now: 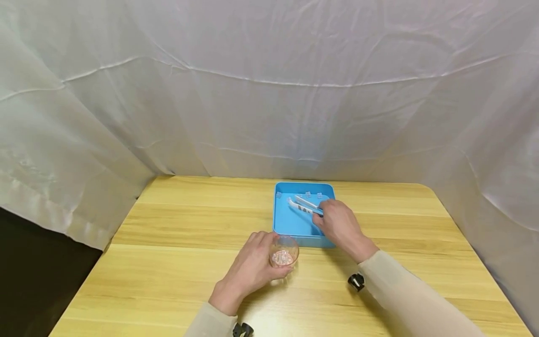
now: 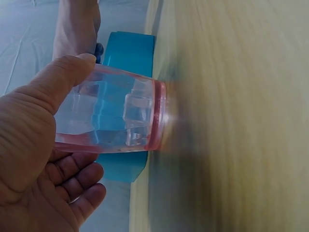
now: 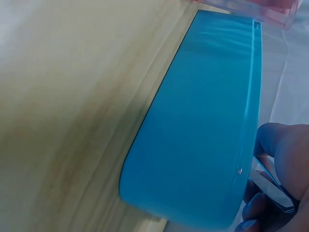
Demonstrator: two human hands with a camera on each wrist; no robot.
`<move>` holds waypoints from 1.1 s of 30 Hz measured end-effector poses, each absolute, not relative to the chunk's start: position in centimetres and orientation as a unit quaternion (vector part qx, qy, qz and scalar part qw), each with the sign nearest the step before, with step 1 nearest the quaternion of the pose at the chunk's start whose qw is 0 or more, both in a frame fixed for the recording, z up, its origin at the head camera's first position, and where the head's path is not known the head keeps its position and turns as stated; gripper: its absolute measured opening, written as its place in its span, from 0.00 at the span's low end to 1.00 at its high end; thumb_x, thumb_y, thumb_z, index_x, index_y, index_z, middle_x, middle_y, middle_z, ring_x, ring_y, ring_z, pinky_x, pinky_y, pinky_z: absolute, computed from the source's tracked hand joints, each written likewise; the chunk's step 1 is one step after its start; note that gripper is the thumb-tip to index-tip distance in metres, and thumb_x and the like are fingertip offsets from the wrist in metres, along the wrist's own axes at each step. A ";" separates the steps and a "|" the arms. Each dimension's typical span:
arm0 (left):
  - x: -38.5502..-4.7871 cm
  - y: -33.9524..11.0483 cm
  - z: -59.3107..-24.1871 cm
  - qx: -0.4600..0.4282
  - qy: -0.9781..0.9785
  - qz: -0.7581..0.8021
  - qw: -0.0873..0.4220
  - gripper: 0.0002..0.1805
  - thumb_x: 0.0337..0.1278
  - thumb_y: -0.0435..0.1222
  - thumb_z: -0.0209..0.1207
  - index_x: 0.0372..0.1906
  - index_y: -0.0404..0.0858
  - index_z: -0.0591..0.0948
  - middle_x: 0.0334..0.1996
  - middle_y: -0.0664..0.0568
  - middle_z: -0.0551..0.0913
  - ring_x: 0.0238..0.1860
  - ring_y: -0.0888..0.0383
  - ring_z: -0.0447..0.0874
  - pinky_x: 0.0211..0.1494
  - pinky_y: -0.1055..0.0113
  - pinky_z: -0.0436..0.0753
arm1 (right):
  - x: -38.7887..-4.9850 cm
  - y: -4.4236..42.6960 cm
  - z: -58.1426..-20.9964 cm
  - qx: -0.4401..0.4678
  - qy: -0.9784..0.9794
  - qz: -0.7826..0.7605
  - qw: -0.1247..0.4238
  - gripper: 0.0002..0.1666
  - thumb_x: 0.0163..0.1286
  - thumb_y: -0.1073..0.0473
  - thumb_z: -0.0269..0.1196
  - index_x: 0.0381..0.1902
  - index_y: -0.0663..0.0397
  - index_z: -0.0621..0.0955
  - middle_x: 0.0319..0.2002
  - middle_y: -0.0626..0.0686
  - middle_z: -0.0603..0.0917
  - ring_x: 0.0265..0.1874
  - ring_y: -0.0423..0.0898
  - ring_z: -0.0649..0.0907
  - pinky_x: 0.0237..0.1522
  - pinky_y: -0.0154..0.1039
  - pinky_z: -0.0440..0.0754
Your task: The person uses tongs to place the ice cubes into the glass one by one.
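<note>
My left hand (image 1: 246, 269) grips a clear, pink-tinted cup (image 2: 111, 111), thumb on one side and fingers on the other. Several clear cubes (image 1: 282, 258) lie in the bottom of the cup, which is upright just in front of a blue tray (image 1: 290, 223). Over the tray's right side, my right hand (image 1: 340, 225) holds a pair of white tongs (image 1: 304, 208) that point left. By the tong tips is a clear cube (image 1: 289, 200); whether they pinch it I cannot tell. The right wrist view shows the tongs' back end (image 3: 273, 191) within the hand, beside the tray wall.
More clear cubes (image 1: 319, 195) lie along the tray's far side, with another cube (image 1: 279, 194) in its far left corner. The tray stands near the back of a wooden table (image 1: 177, 224). A pale curtain (image 1: 252, 117) hangs behind and at both sides.
</note>
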State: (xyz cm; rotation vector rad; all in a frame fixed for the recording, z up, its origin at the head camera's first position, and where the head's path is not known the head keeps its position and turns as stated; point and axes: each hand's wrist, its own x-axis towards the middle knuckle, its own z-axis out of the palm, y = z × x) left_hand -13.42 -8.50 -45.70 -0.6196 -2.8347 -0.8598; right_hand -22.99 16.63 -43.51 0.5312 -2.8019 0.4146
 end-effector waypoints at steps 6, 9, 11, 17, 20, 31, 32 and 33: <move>-13.4 -8.5 -45.5 -0.212 -0.936 -0.276 0.063 0.39 0.47 0.54 0.79 0.60 0.36 0.81 0.51 0.49 0.85 0.53 0.54 0.78 0.60 0.58 0.81 | -23.8 15.8 -43.6 0.178 -0.966 0.135 0.128 0.12 0.69 0.58 0.64 0.26 0.57 0.79 0.23 0.50 0.73 0.23 0.47 0.70 0.26 0.39 0.70; -13.4 -8.4 -45.5 -0.211 -0.936 -0.275 0.061 0.40 0.47 0.54 0.79 0.61 0.36 0.81 0.52 0.49 0.85 0.54 0.54 0.79 0.60 0.58 0.82 | -24.1 15.4 -43.7 0.175 -0.967 0.136 0.125 0.13 0.70 0.58 0.64 0.26 0.57 0.78 0.23 0.51 0.74 0.23 0.47 0.71 0.25 0.40 0.71; -13.4 -8.4 -45.5 -0.211 -0.936 -0.277 0.060 0.40 0.47 0.54 0.80 0.61 0.36 0.80 0.52 0.49 0.85 0.54 0.54 0.79 0.60 0.58 0.82 | -24.3 15.3 -43.8 0.174 -0.968 0.135 0.125 0.14 0.70 0.57 0.65 0.25 0.57 0.78 0.23 0.51 0.73 0.23 0.47 0.71 0.25 0.40 0.72; -13.3 -8.3 -45.7 -0.210 -0.935 -0.280 0.061 0.40 0.47 0.54 0.80 0.62 0.36 0.80 0.52 0.49 0.85 0.54 0.54 0.79 0.60 0.58 0.82 | -24.3 15.2 -44.2 0.172 -0.968 0.134 0.127 0.16 0.70 0.58 0.66 0.23 0.56 0.76 0.23 0.51 0.73 0.22 0.47 0.71 0.24 0.39 0.72; -13.3 -8.3 -45.7 -0.208 -0.935 -0.282 0.058 0.40 0.47 0.54 0.79 0.62 0.37 0.80 0.52 0.49 0.85 0.54 0.55 0.79 0.60 0.58 0.82 | -24.2 15.2 -44.3 0.174 -0.967 0.135 0.129 0.16 0.69 0.58 0.66 0.22 0.56 0.76 0.23 0.51 0.72 0.22 0.46 0.70 0.23 0.39 0.72; -13.4 -8.3 -45.8 -0.211 -0.934 -0.283 0.061 0.40 0.47 0.54 0.80 0.62 0.37 0.80 0.52 0.49 0.85 0.54 0.55 0.78 0.60 0.58 0.82 | -24.0 15.3 -44.3 0.169 -0.969 0.135 0.121 0.13 0.69 0.59 0.64 0.25 0.57 0.78 0.24 0.51 0.73 0.22 0.46 0.71 0.23 0.39 0.72; -13.4 -8.3 -45.8 -0.211 -0.934 -0.283 0.060 0.40 0.47 0.54 0.80 0.62 0.37 0.80 0.52 0.49 0.85 0.54 0.55 0.78 0.60 0.58 0.82 | -23.9 15.4 -44.3 0.169 -0.969 0.135 0.120 0.13 0.70 0.59 0.64 0.25 0.57 0.78 0.23 0.51 0.73 0.22 0.46 0.71 0.23 0.39 0.72; -13.4 -8.3 -45.8 -0.210 -0.934 -0.283 0.059 0.40 0.47 0.54 0.79 0.63 0.37 0.80 0.52 0.49 0.85 0.54 0.55 0.78 0.60 0.58 0.82 | -23.8 15.4 -44.3 0.168 -0.969 0.135 0.118 0.13 0.69 0.60 0.64 0.25 0.57 0.79 0.23 0.51 0.73 0.22 0.46 0.71 0.23 0.39 0.71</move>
